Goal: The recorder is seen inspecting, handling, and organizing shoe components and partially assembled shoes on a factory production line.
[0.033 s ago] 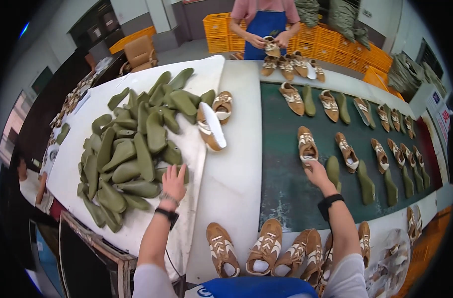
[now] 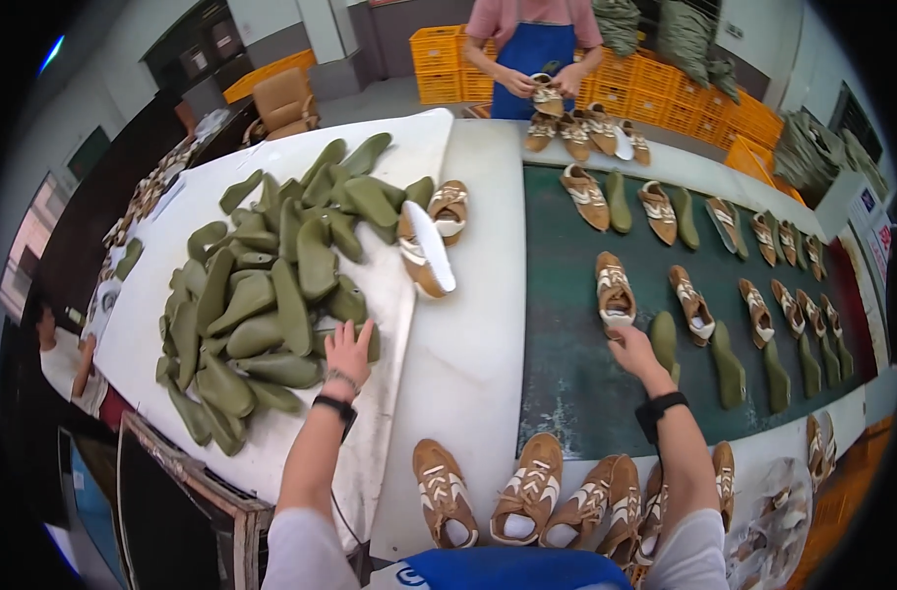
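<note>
Right hand (image 2: 635, 352) now sits slightly lower, behind a tan sneaker (image 2: 614, 283) right of centre, grip unclear; left hand (image 2: 347, 356) spreads open fingers by green shoe lasts (image 2: 256, 336).

Sneakers (image 2: 615, 280) tan-brown w/ white stripes, shoe lasts (image 2: 316, 261) plain olive. Work surface (image 2: 591, 393) dark green, crates (image 2: 437, 51) super orange, co-worker's apron (image 2: 539, 51) blue.

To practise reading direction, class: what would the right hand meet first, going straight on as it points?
Likely the right hand would meet the brown shoe at its heel; whether they touch is unclear.
</note>
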